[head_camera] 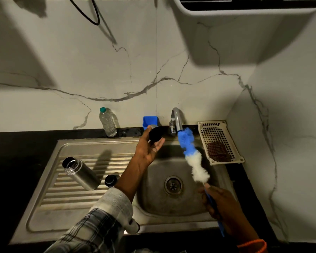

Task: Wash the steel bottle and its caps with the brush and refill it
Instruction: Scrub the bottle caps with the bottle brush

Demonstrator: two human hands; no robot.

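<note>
**A:** Fingers [158,145] of the left hand [150,148] lie nearly straight, palm up, thumb hooked over the top, and a black cap [155,133] sits cradled there, close by the tap [176,119]. Held more than gripped, by the look of it.

**B:** And the right hand [221,207]?

**A:** Curled round the blue handle of the brush [192,154], low at the front of the sink [173,207]. Which fingers do the work can't be told; it's dark down there and a bit blurred. The brush slants up and away, its blue tip right under the spout, the white fluff over the basin.

**B:** Why there?

**A:** Probably to wet it, or to bring it to the cap over the bowl so the drips go down the drain [173,185]. Whether water is running, the head view doesn't show.

**B:** Where's the bottle [80,173]?

**A:** Open and tilted on the ribbed drainboard, left of the basin, well apart from both hands. A second dark cap [110,180] stands just beside its base. Parked there, one would guess, to wait its turn.

**B:** Anything else?

**A:** Against the wall, a plastic water bottle [108,122] and a blue tub [150,121]. On the right, a white basket [219,141] with a dark scrubber [218,151] in it.
</note>
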